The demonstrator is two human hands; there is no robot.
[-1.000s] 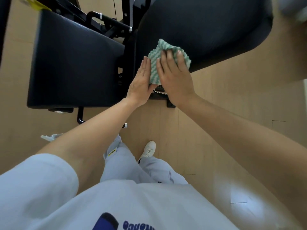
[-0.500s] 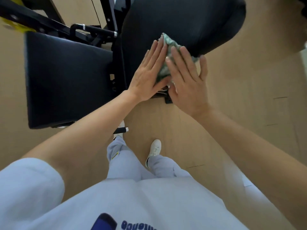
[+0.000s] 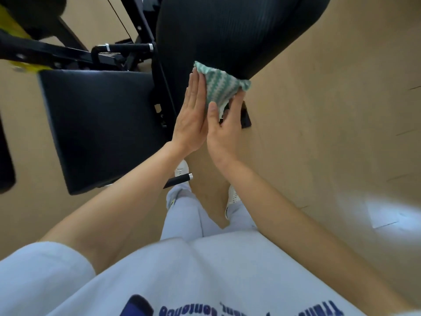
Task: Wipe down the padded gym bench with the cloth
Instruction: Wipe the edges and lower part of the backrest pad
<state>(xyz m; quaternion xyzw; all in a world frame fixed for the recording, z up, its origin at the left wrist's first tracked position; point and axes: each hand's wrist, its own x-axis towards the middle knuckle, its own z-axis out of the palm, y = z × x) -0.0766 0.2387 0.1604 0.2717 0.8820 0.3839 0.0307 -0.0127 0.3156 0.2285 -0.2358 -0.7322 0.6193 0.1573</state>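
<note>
The bench's black padded backrest (image 3: 227,30) slopes up at the top centre, and its flat black seat pad (image 3: 100,124) lies to the left. A green-and-white striped cloth (image 3: 219,86) wraps over the backrest's lower end. My right hand (image 3: 224,131) grips the cloth from below, thumb on its front and fingers curled behind the pad's edge. My left hand (image 3: 192,117) lies flat and open, fingers together, pressed against the cloth's left edge and the side of the backrest.
The black metal bench frame (image 3: 159,83) runs between the two pads, with a chrome-tipped handle (image 3: 177,180) near my legs and another bar (image 3: 127,47) behind the seat. Tan wooden floor (image 3: 330,133) spreads to the right. My white shoes (image 3: 232,197) stand below the bench.
The cloth was covered by both flat hands; now it shows on the pad's lower end. My right hand slid down and curled around the edge. The camera view shifted.
</note>
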